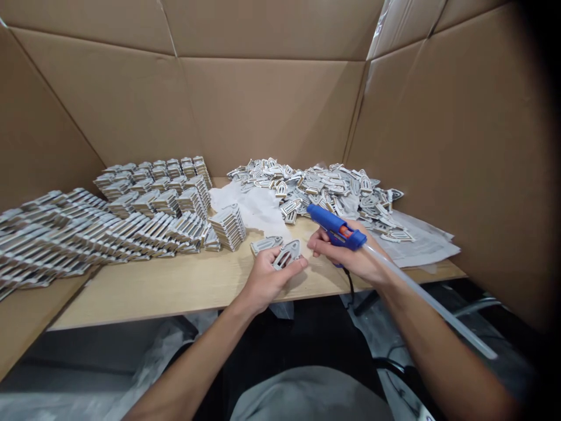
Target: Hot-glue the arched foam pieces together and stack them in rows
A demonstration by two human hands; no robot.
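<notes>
My left hand [268, 275] is closed on a small grey and white cut-out piece [287, 254] with slots, held just above the wooden table [175, 286]. A similar piece [265, 244] lies on the table right behind it. My right hand [350, 254] grips a blue glue gun [335, 225] whose nozzle points left and away. A long clear glue stick [429, 301] runs back from the gun over my right forearm. The two hands are close together at the table's front edge.
Neat stacked rows of the same pieces [131, 216] fill the left of the table. A loose heap of pieces [324, 190] lies at the back right on white paper [421, 242]. Cardboard walls [272, 111] enclose the table. The gun's black cord [350, 286] hangs off the front edge.
</notes>
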